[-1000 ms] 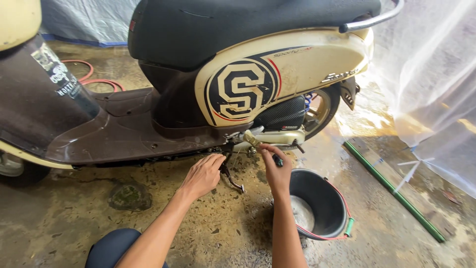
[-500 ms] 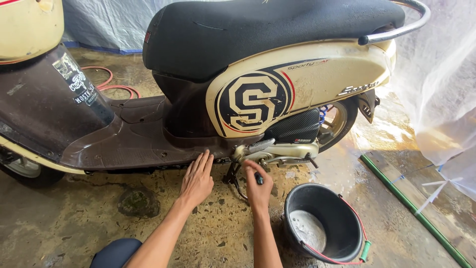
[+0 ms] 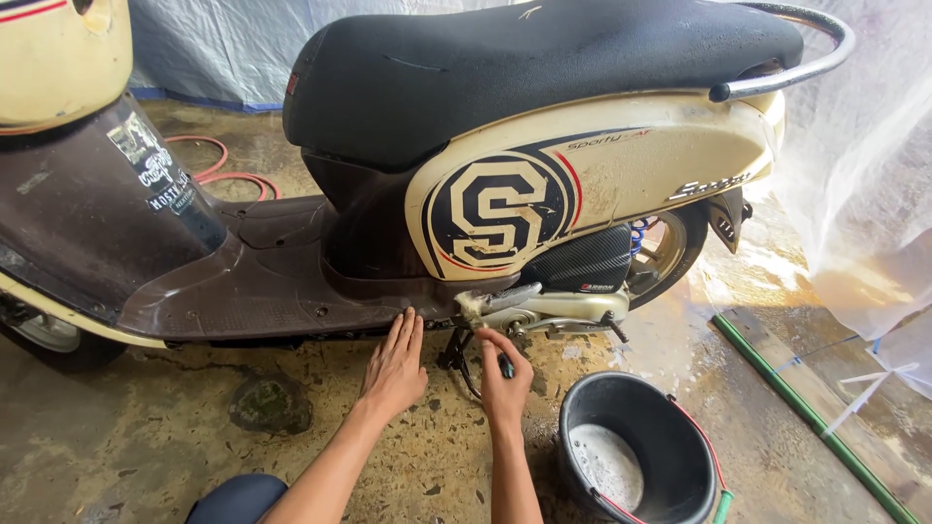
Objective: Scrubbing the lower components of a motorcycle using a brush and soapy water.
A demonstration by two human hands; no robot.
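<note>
— Where are the hands?

— Both are low beside the scooter, which stands on the wet concrete floor. The left hand lies flat against the lower edge of the brown footboard, fingers straight and pressed together, pointing up.

— And the right one?

— The right hand is just beside it, under the engine casing. Its fingers are curled round a small brush; the dark handle end pokes out below the palm, and the soapy bristle end touches the metal near the stand.

— What else is near?

— A black bucket with foam in the bottom sits on the floor just to the right of the right forearm. A green hose runs along the floor further right, well apart from the hands. A red hose lies behind the scooter.

— The scooter itself?

— Cream side panel, black seat, upright, its rear wheel close to a plastic sheet.
</note>
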